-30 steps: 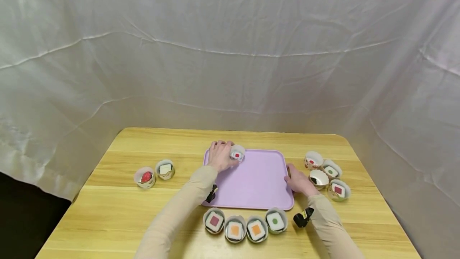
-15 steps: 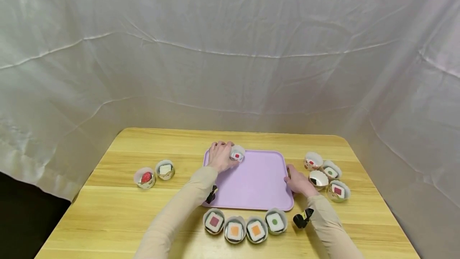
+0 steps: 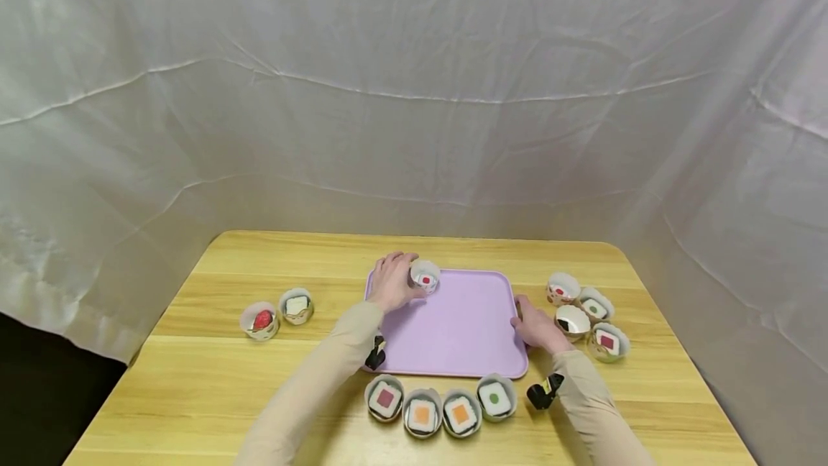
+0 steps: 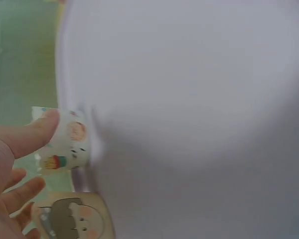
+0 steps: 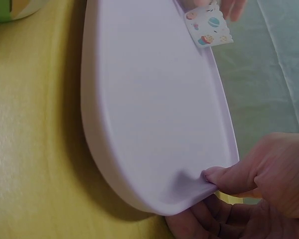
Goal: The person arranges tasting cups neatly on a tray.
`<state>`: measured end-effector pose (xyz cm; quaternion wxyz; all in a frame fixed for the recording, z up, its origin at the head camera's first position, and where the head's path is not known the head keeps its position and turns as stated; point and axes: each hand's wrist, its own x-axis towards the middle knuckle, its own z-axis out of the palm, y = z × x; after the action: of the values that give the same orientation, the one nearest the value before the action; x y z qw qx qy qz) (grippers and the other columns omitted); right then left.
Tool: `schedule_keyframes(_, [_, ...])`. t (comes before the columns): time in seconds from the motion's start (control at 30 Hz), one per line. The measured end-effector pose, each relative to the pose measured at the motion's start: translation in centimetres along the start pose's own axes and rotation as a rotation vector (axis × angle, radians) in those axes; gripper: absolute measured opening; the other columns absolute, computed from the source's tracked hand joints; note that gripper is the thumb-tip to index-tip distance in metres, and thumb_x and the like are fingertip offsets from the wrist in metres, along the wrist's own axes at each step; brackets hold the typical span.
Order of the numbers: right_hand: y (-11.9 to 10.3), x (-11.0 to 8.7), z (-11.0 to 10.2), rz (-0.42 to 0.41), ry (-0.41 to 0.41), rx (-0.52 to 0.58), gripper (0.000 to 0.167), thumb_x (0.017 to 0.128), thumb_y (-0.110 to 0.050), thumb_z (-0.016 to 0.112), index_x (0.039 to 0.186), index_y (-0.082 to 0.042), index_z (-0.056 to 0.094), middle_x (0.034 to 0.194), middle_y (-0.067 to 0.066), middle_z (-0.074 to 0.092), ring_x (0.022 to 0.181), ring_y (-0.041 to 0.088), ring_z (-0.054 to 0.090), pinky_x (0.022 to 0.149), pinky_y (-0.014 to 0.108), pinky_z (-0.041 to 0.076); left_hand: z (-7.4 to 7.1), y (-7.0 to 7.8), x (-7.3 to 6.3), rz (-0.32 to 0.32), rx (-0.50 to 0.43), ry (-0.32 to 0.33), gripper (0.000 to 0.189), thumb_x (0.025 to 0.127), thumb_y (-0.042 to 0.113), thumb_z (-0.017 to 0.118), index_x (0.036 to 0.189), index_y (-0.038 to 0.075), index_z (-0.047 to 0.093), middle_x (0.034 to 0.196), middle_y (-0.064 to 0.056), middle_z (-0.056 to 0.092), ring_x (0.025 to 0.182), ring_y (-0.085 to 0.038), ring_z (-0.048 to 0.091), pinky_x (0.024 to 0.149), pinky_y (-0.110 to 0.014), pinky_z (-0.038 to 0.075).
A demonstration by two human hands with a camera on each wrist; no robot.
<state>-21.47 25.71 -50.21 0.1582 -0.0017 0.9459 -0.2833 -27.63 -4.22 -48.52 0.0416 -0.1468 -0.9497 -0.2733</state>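
A white printed paper cup (image 3: 425,275) with a red-centred rice piece stands near the back edge of the lilac tray (image 3: 453,333). My left hand (image 3: 393,282) is at its left side; in the left wrist view the thumb touches the cup's wall, while the other fingers lie loosely bent and apart from it. A second paper cup (image 4: 87,216), with a cartoon face, is beside those fingers; the hand hides it in the head view. My right hand (image 3: 537,326) grips the tray's right end, thumb on the rim and fingers underneath.
Along the tray's front, several paper cups (image 3: 422,416) hold square rice pieces. Another cluster of cups (image 3: 572,323) stands close to my right hand. Two cups, one with a red piece (image 3: 261,320), are on the left. A pale curtain (image 3: 420,128) hangs behind the table.
My left hand has drawn slightly left, its thumb and fingertips backing off the white cup a little, while the cup stays in place. The right hand keeps its grip on the tray.
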Motion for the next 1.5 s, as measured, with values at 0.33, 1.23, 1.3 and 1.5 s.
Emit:
schedule_keyframes(0.33, [-0.1,-0.1,-0.1,0.003,-0.004,0.003,0.055,0.103,-0.01,0.047,0.15,0.009,0.025,0.121,0.039,0.059,0.08,0.026,0.068,0.064,0.035,0.057,-2.4,-0.1,-1.3,0.076,-0.228,0.113,0.052,0.09,0.014,0.073,0.137,-0.001,0.056,0.121,-0.021,0.07,0.146,-0.04,0.039,0.122,-0.059,0.024])
schedule_keyframes(1.23, [0.0,-0.2,0.2,0.014,0.002,0.048,0.053,0.103,-0.009,0.045,0.15,0.007,0.025,0.12,0.042,0.057,0.067,0.021,0.065,0.057,0.033,0.056,-8.6,-1.7,-9.2,-0.069,-0.311,0.112,0.055,0.093,0.015,0.067,0.144,0.001,0.048,0.15,-0.023,0.049,0.141,-0.046,0.043,0.118,-0.064,0.029])
schedule_keyframes(1.3, [0.0,-0.2,0.2,0.016,0.003,0.044,0.053,0.103,-0.009,0.045,0.149,0.007,0.025,0.118,0.041,0.058,0.066,0.021,0.065,0.057,0.033,0.056,-9.0,-2.2,-9.7,-0.084,-0.281,0.112,0.057,0.094,0.015,0.067,0.145,0.001,0.047,0.15,-0.024,0.049,0.141,-0.046,0.043,0.118,-0.065,0.028])
schedule_keyframes(1.5, [0.0,-0.1,0.2,0.018,0.001,0.033,0.053,0.103,-0.01,0.045,0.15,0.007,0.025,0.114,0.039,0.06,0.064,0.02,0.065,0.056,0.033,0.055,-10.4,-3.6,-10.9,-0.138,-0.229,0.128,0.062,0.094,0.019,0.067,0.148,0.001,0.043,0.152,-0.025,0.045,0.141,-0.048,0.04,0.117,-0.066,0.027])
